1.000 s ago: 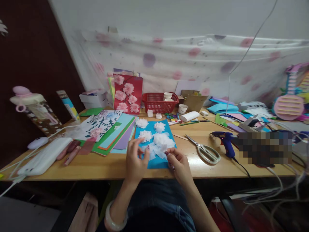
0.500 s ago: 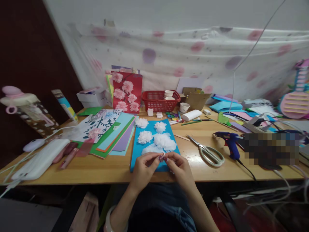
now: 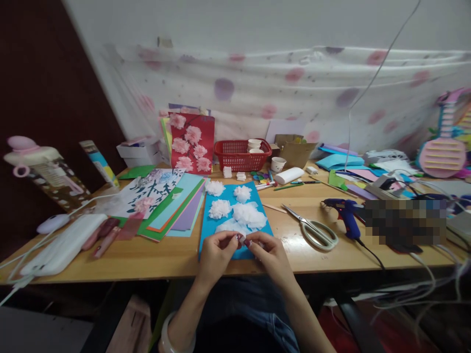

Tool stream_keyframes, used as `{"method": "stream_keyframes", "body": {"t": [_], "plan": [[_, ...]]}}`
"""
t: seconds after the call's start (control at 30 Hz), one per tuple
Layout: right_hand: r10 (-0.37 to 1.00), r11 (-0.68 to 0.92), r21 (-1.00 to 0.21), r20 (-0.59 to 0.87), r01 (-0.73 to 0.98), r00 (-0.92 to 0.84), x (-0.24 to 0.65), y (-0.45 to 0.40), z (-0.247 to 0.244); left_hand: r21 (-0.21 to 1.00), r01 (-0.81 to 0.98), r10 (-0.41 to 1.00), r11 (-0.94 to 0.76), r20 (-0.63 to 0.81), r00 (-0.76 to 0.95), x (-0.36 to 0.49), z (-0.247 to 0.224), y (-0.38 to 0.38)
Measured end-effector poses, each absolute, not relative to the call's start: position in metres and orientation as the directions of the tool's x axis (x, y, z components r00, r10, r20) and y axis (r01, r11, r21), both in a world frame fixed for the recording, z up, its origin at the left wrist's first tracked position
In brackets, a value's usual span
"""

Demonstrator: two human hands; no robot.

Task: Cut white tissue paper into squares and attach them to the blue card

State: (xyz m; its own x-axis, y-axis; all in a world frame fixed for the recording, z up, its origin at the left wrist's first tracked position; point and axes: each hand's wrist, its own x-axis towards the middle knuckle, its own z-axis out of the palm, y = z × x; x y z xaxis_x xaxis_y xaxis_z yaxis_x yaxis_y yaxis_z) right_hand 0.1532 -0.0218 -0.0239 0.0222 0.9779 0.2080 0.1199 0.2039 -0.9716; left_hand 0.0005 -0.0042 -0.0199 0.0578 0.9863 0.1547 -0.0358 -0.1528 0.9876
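Over the near part of a blue sheet (image 3: 206, 235), my left hand (image 3: 218, 254) and my right hand (image 3: 271, 256) meet with thumbs and index fingers pinched. Between the fingertips is a small white piece of tissue paper (image 3: 243, 238), mostly hidden by the fingers. Several ruffled white paper flowers (image 3: 220, 209) lie on the blue sheet. Just beyond my fingers are looser white tissue pieces (image 3: 249, 215), flatter than the flowers.
Scissors (image 3: 312, 228) and a blue glue gun (image 3: 346, 214) with a cord lie to the right. Coloured paper (image 3: 180, 211) is stacked at left. Behind stand a red basket (image 3: 241, 159), a paper cup (image 3: 278, 163) and a red card with pink flowers (image 3: 204, 132).
My fingertips have moved slightly apart, showing a little more of the white tissue between them. The whole view has shifted slightly.
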Motion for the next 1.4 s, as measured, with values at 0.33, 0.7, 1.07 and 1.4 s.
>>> {"method": "stream_keyframes", "body": {"t": [0.33,0.7,1.07,1.4], "plan": [[0.974,0.222,-0.968,0.225,0.116,0.019,0.152,-0.022,-0.022,0.982,-0.026,0.974,-0.187,0.189,0.123,-0.002,-0.025,-0.003],[0.975,0.218,-0.971,0.221,0.097,0.019,0.149,-0.022,-0.019,0.949,0.085,0.948,-0.303,0.292,0.129,-0.002,-0.012,-0.009],[0.978,0.208,-0.974,0.210,0.084,0.007,0.151,-0.022,-0.019,0.947,0.105,0.948,-0.303,0.289,0.133,-0.003,-0.018,-0.007],[0.979,0.200,-0.974,0.203,0.108,0.022,0.150,-0.020,-0.022,0.931,0.150,0.940,-0.333,0.315,0.131,-0.002,-0.017,-0.008]]}}
